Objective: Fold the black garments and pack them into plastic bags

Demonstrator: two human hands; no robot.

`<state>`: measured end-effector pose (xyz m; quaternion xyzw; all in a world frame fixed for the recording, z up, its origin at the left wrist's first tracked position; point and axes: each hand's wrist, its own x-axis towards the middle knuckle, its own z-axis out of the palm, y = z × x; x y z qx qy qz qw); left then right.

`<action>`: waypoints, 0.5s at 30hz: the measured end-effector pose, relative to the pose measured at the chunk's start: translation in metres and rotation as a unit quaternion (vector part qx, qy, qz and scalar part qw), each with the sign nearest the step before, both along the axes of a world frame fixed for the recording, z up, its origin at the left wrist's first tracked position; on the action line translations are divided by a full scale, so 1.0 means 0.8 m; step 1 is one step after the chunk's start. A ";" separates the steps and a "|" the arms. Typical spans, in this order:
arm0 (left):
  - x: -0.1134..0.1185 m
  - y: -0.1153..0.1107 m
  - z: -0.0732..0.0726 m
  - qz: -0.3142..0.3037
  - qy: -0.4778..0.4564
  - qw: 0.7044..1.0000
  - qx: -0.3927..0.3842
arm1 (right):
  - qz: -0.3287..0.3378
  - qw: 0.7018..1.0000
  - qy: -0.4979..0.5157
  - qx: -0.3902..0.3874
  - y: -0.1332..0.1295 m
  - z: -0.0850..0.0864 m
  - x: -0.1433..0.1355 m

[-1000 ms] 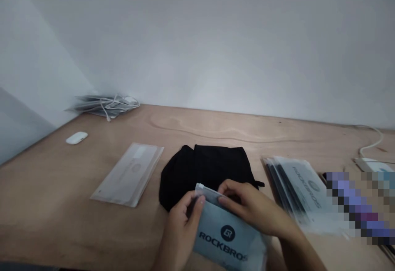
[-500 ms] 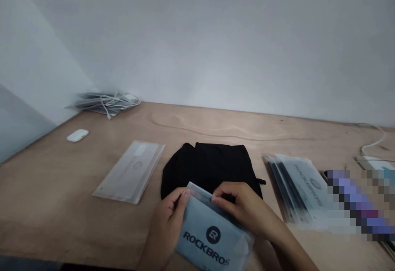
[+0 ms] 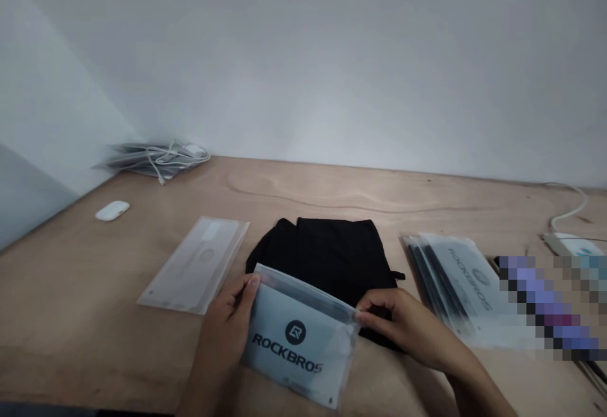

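A frosted plastic pouch printed ROCKBROS is held up at the lower middle, its top strip running between both hands. My left hand pinches its upper left corner between thumb and fingers. The upper right corner is gripped by the thumb and fingertips of my right hand. Behind the pouch lies a folded black cloth item with a small loop on its right side, partly covered by the pouch and my right hand.
A flat translucent pouch lies on the wooden table at left. A white case and pouches under a white cable are farther back. At right are stacked ROCKBROS pouches, a pixelated object and a white corded device.
The held pouch has moved left and up, and more of it shows. My right hand has shifted right along its top edge to the corner; my left hand has moved left.
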<state>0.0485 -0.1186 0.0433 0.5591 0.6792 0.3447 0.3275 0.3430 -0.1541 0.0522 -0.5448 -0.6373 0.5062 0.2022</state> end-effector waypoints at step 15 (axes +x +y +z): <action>0.053 -0.011 0.025 -0.221 -0.003 0.970 0.104 | 0.100 0.989 0.106 0.036 0.018 0.023 -0.064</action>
